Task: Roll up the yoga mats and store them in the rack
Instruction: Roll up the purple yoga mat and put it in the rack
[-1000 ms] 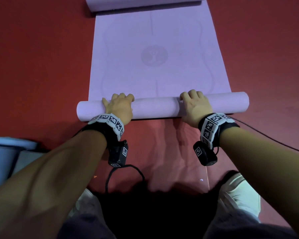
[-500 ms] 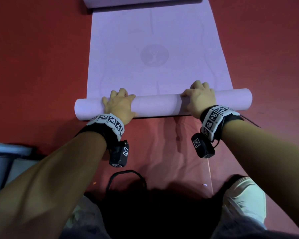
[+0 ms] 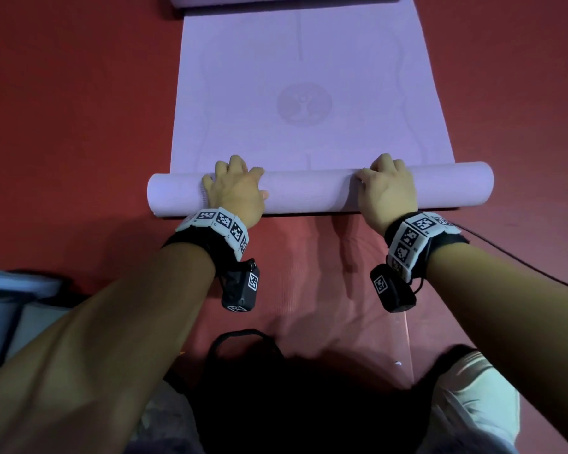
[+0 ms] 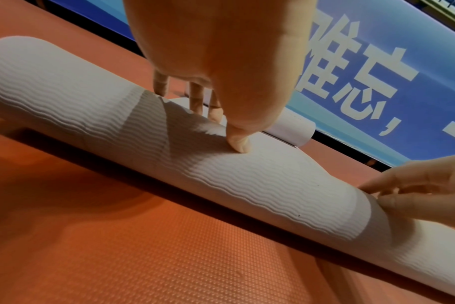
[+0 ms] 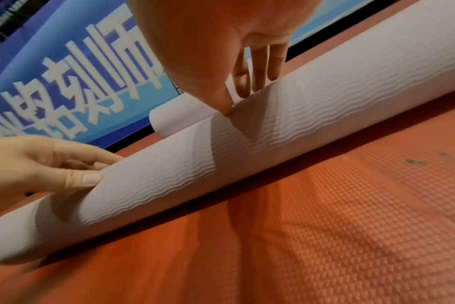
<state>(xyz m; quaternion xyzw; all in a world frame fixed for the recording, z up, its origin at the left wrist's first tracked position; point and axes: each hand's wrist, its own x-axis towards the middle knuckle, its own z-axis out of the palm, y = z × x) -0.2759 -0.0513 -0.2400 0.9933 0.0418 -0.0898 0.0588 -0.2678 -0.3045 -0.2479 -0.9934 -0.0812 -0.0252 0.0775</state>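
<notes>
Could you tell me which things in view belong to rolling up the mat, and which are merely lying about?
In use:
- lilac yoga mat, its near end rolled
- left hand and right hand, both on the roll

Lying about:
- red floor mat
- blue banner with white lettering
- pale blue items

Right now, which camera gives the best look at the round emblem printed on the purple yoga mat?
The head view. It looks down on the flat, unrolled stretch of the purple yoga mat, where the round emblem sits ahead of the rolled part. Both wrist views sit low behind the roll, which blocks the flat stretch, so neither shows the emblem.
</notes>
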